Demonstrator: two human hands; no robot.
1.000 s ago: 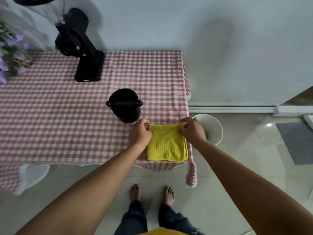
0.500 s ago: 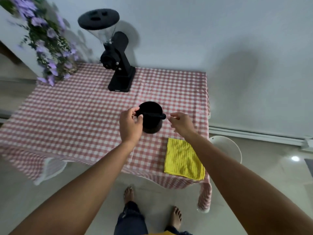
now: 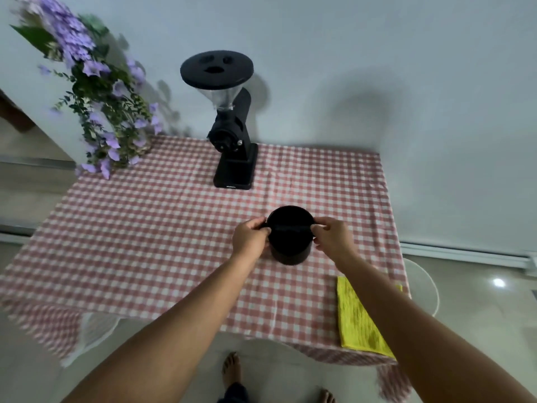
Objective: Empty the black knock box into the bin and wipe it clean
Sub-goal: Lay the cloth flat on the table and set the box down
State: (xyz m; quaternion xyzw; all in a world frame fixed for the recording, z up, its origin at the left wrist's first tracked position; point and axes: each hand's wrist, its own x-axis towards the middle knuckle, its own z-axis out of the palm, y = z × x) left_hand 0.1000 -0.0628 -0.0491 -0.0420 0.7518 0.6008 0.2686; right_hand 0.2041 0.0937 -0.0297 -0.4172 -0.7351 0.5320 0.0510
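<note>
Left hand and right hand each pinch one end of the knock bar across the black knock box, fingers curled, box upright on the checked tablecloth in front of the coffee grinder, yellow cloth at the right front edge.
</note>
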